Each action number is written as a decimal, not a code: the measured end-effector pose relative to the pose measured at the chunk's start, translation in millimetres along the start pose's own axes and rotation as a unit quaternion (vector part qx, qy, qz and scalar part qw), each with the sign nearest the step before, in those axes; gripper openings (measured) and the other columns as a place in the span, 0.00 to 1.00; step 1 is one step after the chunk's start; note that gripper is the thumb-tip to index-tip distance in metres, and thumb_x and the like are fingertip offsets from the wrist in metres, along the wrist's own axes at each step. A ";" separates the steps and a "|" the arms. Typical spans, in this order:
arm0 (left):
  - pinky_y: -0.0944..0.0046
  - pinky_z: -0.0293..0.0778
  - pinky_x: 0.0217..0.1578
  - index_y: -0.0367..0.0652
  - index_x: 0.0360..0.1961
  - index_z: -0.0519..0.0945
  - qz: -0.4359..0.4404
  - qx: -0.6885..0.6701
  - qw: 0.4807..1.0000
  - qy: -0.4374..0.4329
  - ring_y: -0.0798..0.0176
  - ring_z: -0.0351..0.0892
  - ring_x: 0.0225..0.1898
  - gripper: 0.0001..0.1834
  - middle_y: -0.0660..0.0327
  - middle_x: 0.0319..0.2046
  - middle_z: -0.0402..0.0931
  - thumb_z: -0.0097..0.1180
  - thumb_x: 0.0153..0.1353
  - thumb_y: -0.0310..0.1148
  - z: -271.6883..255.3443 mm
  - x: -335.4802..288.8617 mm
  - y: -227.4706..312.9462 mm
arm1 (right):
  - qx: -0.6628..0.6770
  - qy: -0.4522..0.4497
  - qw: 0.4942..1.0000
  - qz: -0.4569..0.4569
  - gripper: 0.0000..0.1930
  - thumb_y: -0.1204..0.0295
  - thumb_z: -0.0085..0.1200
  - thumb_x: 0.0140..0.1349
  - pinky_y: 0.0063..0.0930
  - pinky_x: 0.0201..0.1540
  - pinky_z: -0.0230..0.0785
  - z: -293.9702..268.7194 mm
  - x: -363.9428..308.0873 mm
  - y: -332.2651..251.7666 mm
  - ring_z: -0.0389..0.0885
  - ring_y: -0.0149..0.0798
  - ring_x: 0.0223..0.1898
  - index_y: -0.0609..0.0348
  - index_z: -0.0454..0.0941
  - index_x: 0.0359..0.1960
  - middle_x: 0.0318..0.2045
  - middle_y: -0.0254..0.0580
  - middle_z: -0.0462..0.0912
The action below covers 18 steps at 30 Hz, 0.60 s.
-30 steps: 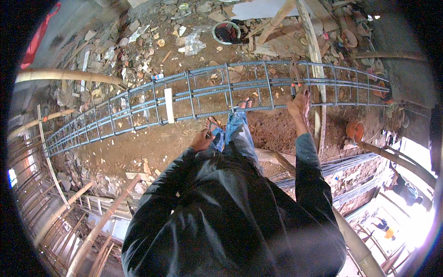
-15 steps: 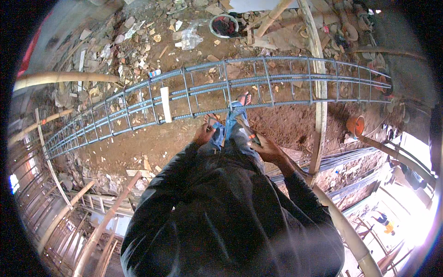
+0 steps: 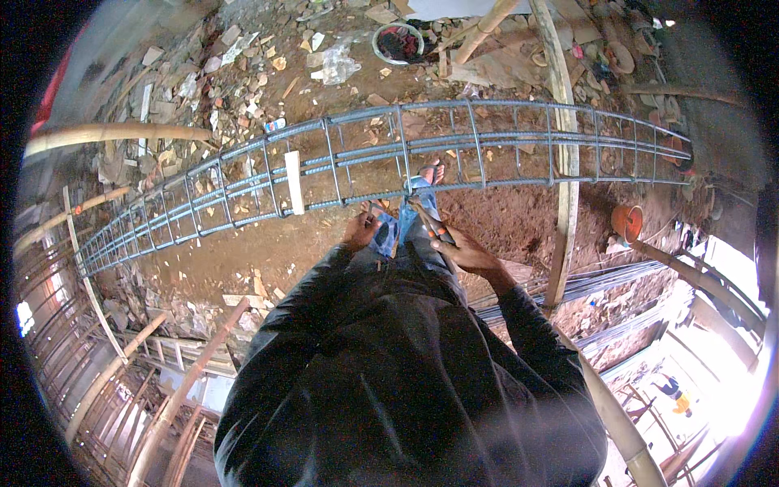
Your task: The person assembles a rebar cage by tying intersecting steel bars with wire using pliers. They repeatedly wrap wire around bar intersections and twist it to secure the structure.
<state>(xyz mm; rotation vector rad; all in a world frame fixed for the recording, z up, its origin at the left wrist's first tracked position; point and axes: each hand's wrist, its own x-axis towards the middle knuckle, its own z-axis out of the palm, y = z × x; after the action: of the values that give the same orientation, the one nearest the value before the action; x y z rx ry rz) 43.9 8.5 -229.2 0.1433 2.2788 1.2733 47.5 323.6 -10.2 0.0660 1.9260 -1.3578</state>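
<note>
A long rebar cage [image 3: 475, 146] of ribbed bars tied with square stirrups stretches across in front of me. My right hand [image 3: 472, 253] is closed around pincers [image 3: 436, 227] with dark handles and a touch of orange; their far end reaches toward the cage's near bar, and I cannot tell whether it touches. Lower than that bar, my left hand [image 3: 359, 231] is beside my knee with its fingers curled together. Whatever it may hold is too small to make out. A pale strip of wood [image 3: 293, 183] lies against the cage left of my hands.
An upright wooden post [image 3: 565, 219] crosses the cage on the right. Beyond it hangs or stands an orange bucket [image 3: 626, 222]. Loose steel bars [image 3: 596, 282] lie at the lower right. Rubble and a round tub [image 3: 398, 43] cover the far ground; bamboo poles [image 3: 122, 138] stand left.
My right hand has shifted slightly right and the pincers now point farther toward the cage. The left hand has barely moved.
</note>
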 end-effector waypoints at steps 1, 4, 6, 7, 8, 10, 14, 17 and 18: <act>0.50 0.77 0.38 0.38 0.39 0.78 0.026 0.002 1.000 0.016 0.47 0.84 0.35 0.18 0.50 0.32 0.82 0.61 0.65 0.44 2.8 -0.8 -1.9 | 0.003 -0.008 1.000 0.006 0.24 0.56 0.55 0.72 0.33 0.57 0.67 -0.9 1.3 1.6 0.77 0.36 0.52 0.62 0.72 0.60 0.47 0.42 0.81; 0.48 0.75 0.43 0.38 0.40 0.78 0.040 0.050 0.997 0.039 0.45 0.82 0.41 0.18 0.48 0.37 0.81 0.60 0.67 0.45 18.3 3.3 -16.2 | -0.018 -0.006 1.000 -0.004 0.23 0.56 0.55 0.72 0.39 0.54 0.71 -0.9 4.9 11.2 0.81 0.45 0.48 0.62 0.75 0.58 0.44 0.49 0.82; 0.48 0.73 0.48 0.39 0.42 0.78 0.087 0.120 0.984 0.097 0.43 0.80 0.46 0.17 0.46 0.42 0.79 0.58 0.68 0.45 37.5 14.3 -31.6 | -0.044 0.008 0.999 -0.004 0.22 0.56 0.55 0.72 0.42 0.53 0.73 -0.2 3.4 21.0 0.83 0.49 0.46 0.60 0.77 0.57 0.42 0.51 0.83; 0.47 0.70 0.53 0.39 0.46 0.78 -0.020 -0.029 0.999 -0.010 0.46 0.77 0.52 0.19 0.46 0.48 0.77 0.56 0.71 0.46 41.9 27.0 -43.5 | -0.058 0.018 0.998 0.005 0.22 0.55 0.56 0.71 0.42 0.53 0.73 -0.3 0.5 26.3 0.83 0.49 0.47 0.59 0.77 0.57 0.42 0.50 0.83; 0.49 0.72 0.53 0.39 0.48 0.78 -0.030 -0.127 0.991 -0.007 0.45 0.78 0.52 0.17 0.46 0.50 0.77 0.54 0.71 0.43 50.5 40.5 -52.8 | -0.091 0.031 0.995 -0.003 0.22 0.54 0.56 0.71 0.42 0.53 0.73 -0.1 -1.2 31.6 0.83 0.49 0.47 0.58 0.78 0.56 0.42 0.49 0.84; 0.55 0.77 0.54 0.39 0.52 0.79 -0.022 -0.333 0.943 0.014 0.44 0.80 0.53 0.16 0.47 0.53 0.76 0.51 0.72 0.39 63.3 63.8 -66.0 | -0.046 -0.025 0.999 0.002 0.23 0.54 0.58 0.69 0.42 0.52 0.74 -3.0 -0.2 41.2 0.83 0.50 0.46 0.57 0.78 0.57 0.43 0.49 0.84; 0.55 0.76 0.51 0.40 0.51 0.79 -0.087 -0.601 0.794 -0.031 0.45 0.79 0.51 0.16 0.48 0.51 0.76 0.51 0.72 0.41 70.7 97.5 -51.0 | 0.033 -0.105 0.993 0.038 0.27 0.58 0.69 0.60 0.38 0.50 0.75 -12.4 5.5 47.6 0.83 0.48 0.43 0.57 0.79 0.58 0.40 0.48 0.84; 0.55 0.76 0.49 0.41 0.50 0.79 -0.090 -0.682 0.723 -0.064 0.47 0.79 0.49 0.16 0.50 0.49 0.76 0.50 0.72 0.42 66.0 126.1 -21.7 | 0.256 -0.191 0.936 0.149 0.35 0.61 0.77 0.50 0.34 0.45 0.76 -18.9 5.7 37.7 0.82 0.42 0.39 0.64 0.77 0.57 0.36 0.45 0.84; 0.55 0.75 0.49 0.42 0.50 0.79 -0.085 -0.668 0.737 -0.054 0.47 0.78 0.49 0.16 0.50 0.49 0.76 0.50 0.72 0.42 65.2 134.0 -13.9 | 0.315 -0.222 0.899 0.207 0.36 0.62 0.78 0.48 0.33 0.43 0.76 -20.4 3.3 32.2 0.81 0.41 0.38 0.67 0.76 0.57 0.35 0.43 0.83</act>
<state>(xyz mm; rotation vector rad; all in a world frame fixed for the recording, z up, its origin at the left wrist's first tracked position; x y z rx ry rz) -37.2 95.5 -320.2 -0.4779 0.7825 2.3305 48.4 353.0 -34.6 0.4194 0.9713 -1.4826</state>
